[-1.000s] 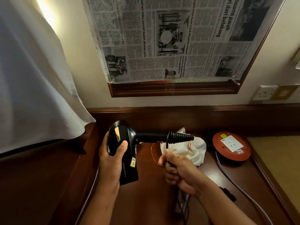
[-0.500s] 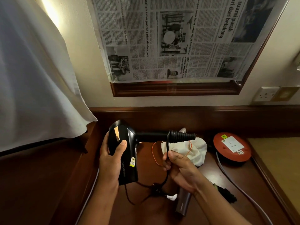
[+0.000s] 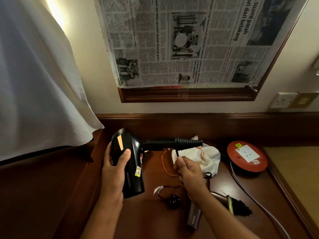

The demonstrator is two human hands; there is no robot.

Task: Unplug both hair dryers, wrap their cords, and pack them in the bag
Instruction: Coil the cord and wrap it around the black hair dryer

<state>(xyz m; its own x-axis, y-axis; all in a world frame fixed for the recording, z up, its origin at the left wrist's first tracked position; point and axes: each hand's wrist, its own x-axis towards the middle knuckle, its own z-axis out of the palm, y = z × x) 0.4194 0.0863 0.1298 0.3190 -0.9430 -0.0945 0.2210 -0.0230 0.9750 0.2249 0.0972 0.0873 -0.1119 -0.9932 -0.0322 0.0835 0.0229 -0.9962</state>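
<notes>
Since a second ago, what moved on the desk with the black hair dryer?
The right hand kept pinching the black cord wound on the black hair dryer handle, drawing slack up; the cord's black plug, hidden a second ago, now lies on the brown wooden desk. The left hand still grips the dryer's body. White cloth bag and red cable reel stayed put.

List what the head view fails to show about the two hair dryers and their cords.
- Second hair dryer: the right hand and forearm cover most of it.
- Cord below the right hand's fingers: hidden in the grip; length left to wrap unknown.
- Plug: dark and dim; which dryer it belongs to is unclear.
- Black hair dryer: the left hand hides its near side.
</notes>
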